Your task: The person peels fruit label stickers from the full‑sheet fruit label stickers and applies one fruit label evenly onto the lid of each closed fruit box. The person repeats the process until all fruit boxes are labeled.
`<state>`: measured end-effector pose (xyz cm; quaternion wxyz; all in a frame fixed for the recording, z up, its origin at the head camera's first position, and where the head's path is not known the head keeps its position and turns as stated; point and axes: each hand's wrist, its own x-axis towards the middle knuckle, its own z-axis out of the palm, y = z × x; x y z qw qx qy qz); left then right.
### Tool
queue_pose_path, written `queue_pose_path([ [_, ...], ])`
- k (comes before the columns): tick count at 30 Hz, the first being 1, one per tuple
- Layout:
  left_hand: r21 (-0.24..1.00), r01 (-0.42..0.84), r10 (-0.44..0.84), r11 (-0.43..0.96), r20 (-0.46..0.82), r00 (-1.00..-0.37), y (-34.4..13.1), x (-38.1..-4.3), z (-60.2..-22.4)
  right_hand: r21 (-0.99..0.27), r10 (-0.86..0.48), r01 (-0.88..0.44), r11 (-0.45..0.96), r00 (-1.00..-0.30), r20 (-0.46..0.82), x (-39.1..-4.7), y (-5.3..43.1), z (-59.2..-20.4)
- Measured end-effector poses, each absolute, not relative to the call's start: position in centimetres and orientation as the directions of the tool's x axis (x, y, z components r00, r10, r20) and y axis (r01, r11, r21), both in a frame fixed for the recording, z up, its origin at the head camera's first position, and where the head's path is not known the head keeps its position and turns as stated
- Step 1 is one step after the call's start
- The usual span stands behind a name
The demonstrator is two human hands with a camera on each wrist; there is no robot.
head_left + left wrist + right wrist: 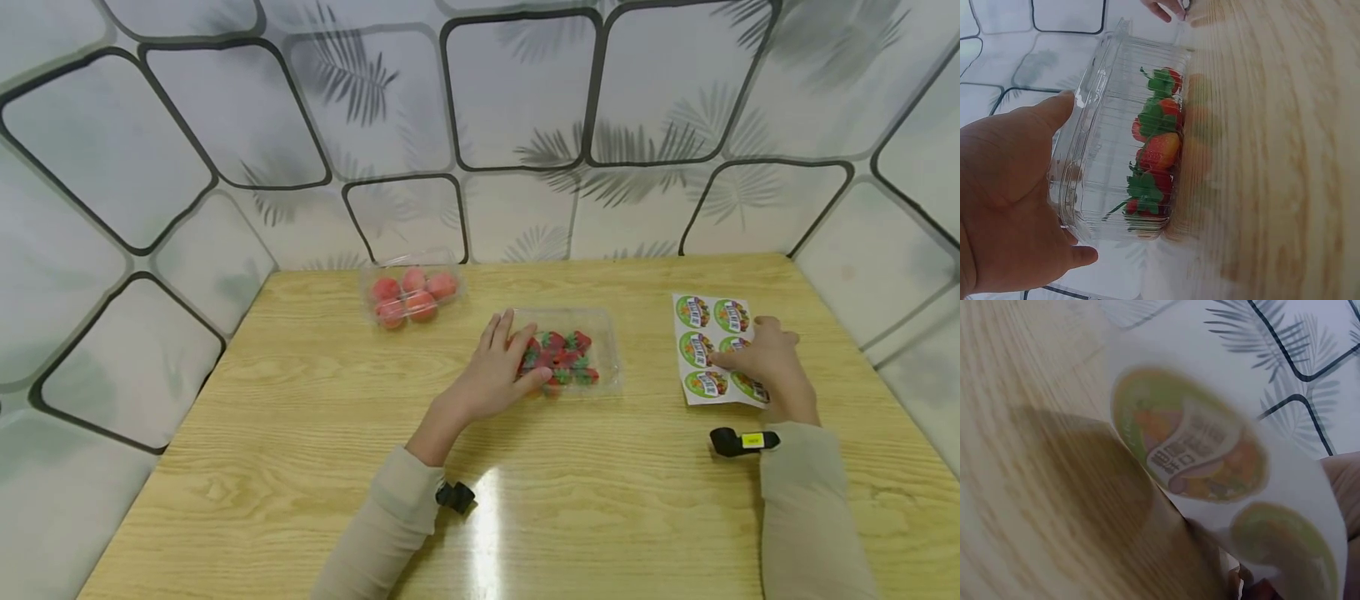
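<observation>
My left hand (491, 375) rests on the left part of a clear plastic box (606, 346), its fingers spread over the closed lid. Through the box's side in the left wrist view, red strawberries (1163, 152) with green leaves show. On the right, my right hand (772, 367) holds the right side of a white sheet of round fruit stickers (692, 311), the thumb lying across its face. In the right wrist view the near edge of the sheet curves up off the table, and a printed sticker (1191, 434) faces the camera. The fingertips are mostly hidden there.
A second clear box holding several round pinkish-red fruits (421, 306) stands at the back left of the wooden table (300, 433). Behind the table rises a patterned backdrop (525, 92), which also flanks both sides.
</observation>
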<state>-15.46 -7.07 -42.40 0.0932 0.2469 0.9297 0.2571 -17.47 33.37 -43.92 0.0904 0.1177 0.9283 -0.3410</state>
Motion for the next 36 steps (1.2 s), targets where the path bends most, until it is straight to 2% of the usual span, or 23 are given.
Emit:
queue_pose_path([
  [7, 0.641, 0.314, 0.472, 0.7, -0.084, -0.878, -6.8, -15.2, -42.5, -0.658, 0.206, 0.342, 0.671, -0.938, -0.278, -17.4, 33.8, -44.0],
  [20, 0.621, 0.326, 0.472, 0.713, -0.082, -0.878, -6.8, -15.0, -42.4, -0.728, 0.187, 0.386, 0.566, -0.921, -0.343, -16.7, 35.4, -44.2],
  [25, 0.618, 0.329, 0.476, 0.714, -0.084, -0.875, -6.9, -15.0, -42.4, -0.753, 0.22, 0.418, 0.509, -0.908, -0.355, -16.7, 35.2, -44.4],
  [30, 0.616, 0.333, 0.477, 0.713, -0.078, -0.876, -6.9, -15.0, -42.5, -0.796, 0.235, 0.381, 0.47, -0.924, -0.303, -16.7, 34.7, -44.1],
  [36, 0.617, 0.329, 0.476, 0.715, -0.085, -0.875, -7.0, -15.0, -42.3, -0.781, 0.204, 0.222, 0.584, -0.971, -0.124, -16.7, 33.8, -42.5],
])
